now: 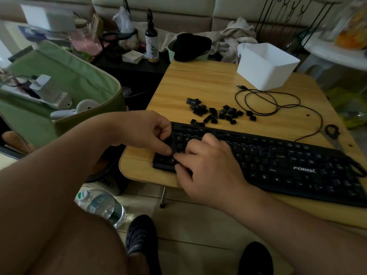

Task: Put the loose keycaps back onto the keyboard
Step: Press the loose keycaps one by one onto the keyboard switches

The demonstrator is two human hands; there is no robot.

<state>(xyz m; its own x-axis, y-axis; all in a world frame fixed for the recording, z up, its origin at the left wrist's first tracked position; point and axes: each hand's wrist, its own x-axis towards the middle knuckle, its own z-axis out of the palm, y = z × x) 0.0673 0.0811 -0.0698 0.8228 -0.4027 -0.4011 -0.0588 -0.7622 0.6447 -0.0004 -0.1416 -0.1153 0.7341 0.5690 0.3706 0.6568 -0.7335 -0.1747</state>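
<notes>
Wooden tabletop [198, 80] carries a keyboard [278, 165] along its near edge, with loose keycaps [216, 113] piled just behind it. Left hand [145, 132] and right hand [208, 165] curl over its left end, apparently seating a keycap; whether either actually pinches one, I cannot tell. Next, fetch another.

Two bare forearms without sleeves, left hand [147, 132] and right hand [208, 165] without rings or watch, bare knee, black perforated clog shoes [141, 233] on both feet
</notes>
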